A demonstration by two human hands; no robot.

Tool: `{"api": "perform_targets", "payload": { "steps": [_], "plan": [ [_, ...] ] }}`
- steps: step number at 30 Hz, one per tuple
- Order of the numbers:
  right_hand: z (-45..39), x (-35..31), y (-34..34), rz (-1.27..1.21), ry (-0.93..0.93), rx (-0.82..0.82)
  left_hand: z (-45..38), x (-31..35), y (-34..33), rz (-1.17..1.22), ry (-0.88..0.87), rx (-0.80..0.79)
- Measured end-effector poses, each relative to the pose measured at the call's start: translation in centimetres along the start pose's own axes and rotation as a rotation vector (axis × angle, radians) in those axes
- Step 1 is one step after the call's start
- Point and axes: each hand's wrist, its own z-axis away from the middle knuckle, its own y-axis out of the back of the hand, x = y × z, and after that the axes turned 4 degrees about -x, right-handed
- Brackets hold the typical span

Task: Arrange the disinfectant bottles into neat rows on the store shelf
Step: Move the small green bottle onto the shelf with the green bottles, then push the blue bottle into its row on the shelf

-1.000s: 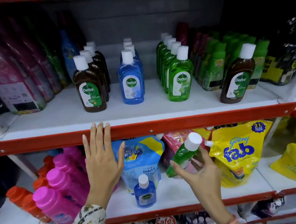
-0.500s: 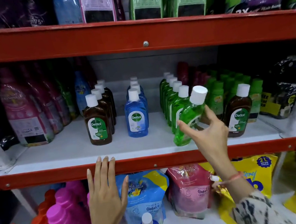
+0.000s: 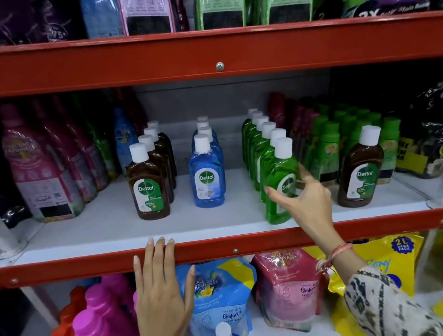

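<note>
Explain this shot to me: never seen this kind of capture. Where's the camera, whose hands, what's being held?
No machine here: a person wears a wide-angle camera on the head, looking forward and down at a store shelf. The right hand grips a green Dettol bottle at the front of the green row, its base on the shelf. The left hand lies flat and open against the red shelf edge. Also on that shelf: a brown row, a blue row, and a stray brown bottle further right.
</note>
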Motion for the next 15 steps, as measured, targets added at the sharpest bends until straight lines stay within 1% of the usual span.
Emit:
{"api": "perform_targets", "payload": {
  "steps": [4,6,9,11,13,15],
  "plan": [
    [0.8,0.1,0.0,-0.025,0.014,-0.003,0.1,0.1,-0.1,-0.013,-0.011,0.019],
    [2.2,-0.2,-0.1,-0.052,0.059,0.064,0.1,0.0,0.0,-0.019,-0.020,0.032],
    [5.4,-1.0,-0.7,-0.107,0.197,0.210,0.2,0.0,0.0,-0.034,-0.021,0.040],
    [8.1,-1.2,-1.8,-0.165,0.276,0.271,0.2,0.0,-0.1,-0.037,-0.018,0.046],
    [11.1,-0.7,-3.3,-0.225,0.289,0.258,0.2,0.0,-0.2,-0.035,-0.018,0.060],
    [14.4,0.6,-5.1,-0.255,0.228,0.159,0.3,-0.1,-0.4,-0.040,-0.022,0.073]
  ]
}}
